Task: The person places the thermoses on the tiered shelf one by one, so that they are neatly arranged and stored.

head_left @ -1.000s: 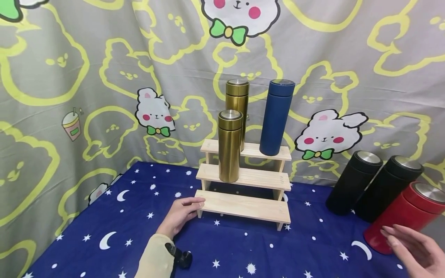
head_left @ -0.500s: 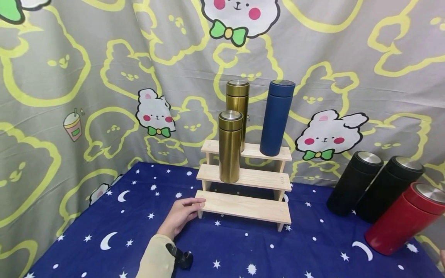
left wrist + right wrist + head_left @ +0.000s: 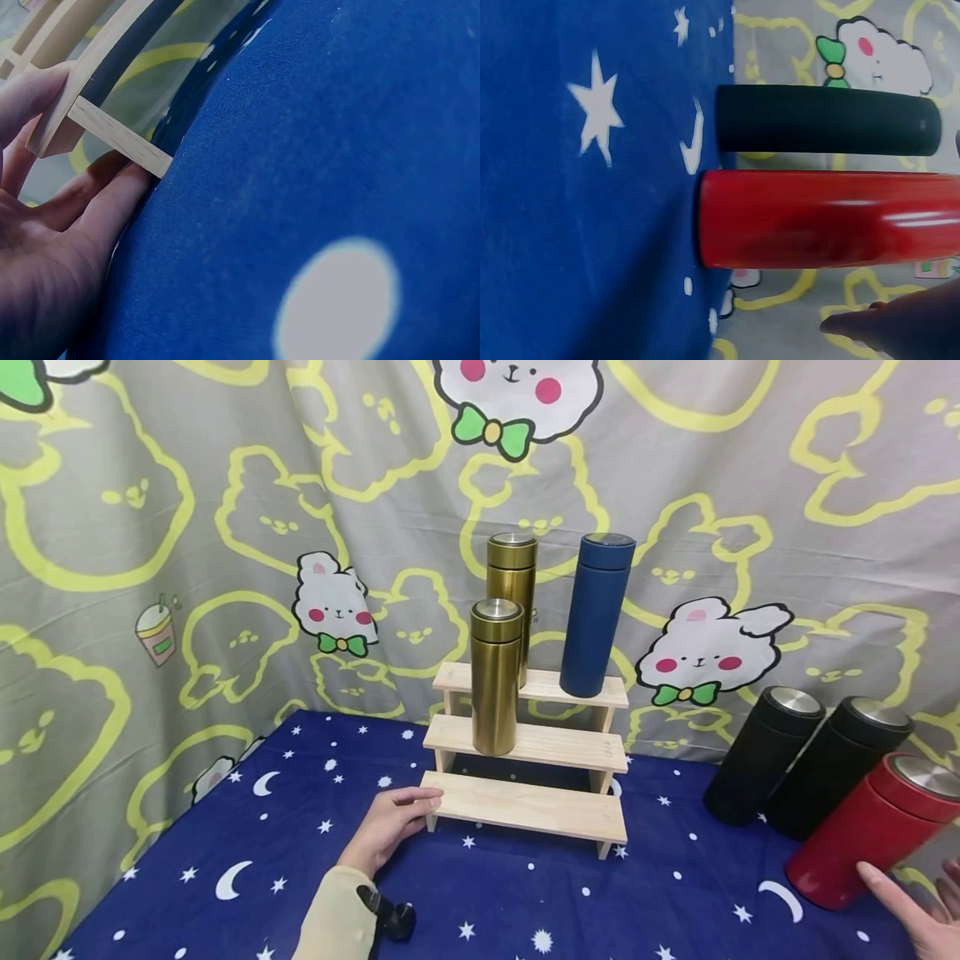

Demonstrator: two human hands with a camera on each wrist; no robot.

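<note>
- The red bottle (image 3: 862, 835) stands near the tabletop's right edge; its lid is clipped by the head view's border, and its upper end is out of the right wrist view.
- The right hand (image 3: 926, 927), mostly cut off, is beside it with thumb extended and fingers loose, gripping nothing; whether the thumb touches the bottle is hard to tell.
- The left hand (image 3: 386, 827) grips the left end of the lowest board of the wooden stand (image 3: 525, 806); some fingertips are hidden behind that end.
- Faint marks near the boards' right ends are too small to read.
- Behind the red bottle, toward the tabletop's back right corner, stand two black bottles (image 3: 761, 756), the nearer one partly covered by it.
- The front gold bottle (image 3: 495, 693), on the middle board, hides much of the rear gold bottle (image 3: 512, 581) on the top board.
- The blue bottle (image 3: 597, 618) stands toward the top board's right end.
- A cartoon-printed curtain (image 3: 405, 527) hangs behind the tabletop (image 3: 562, 910).
</note>
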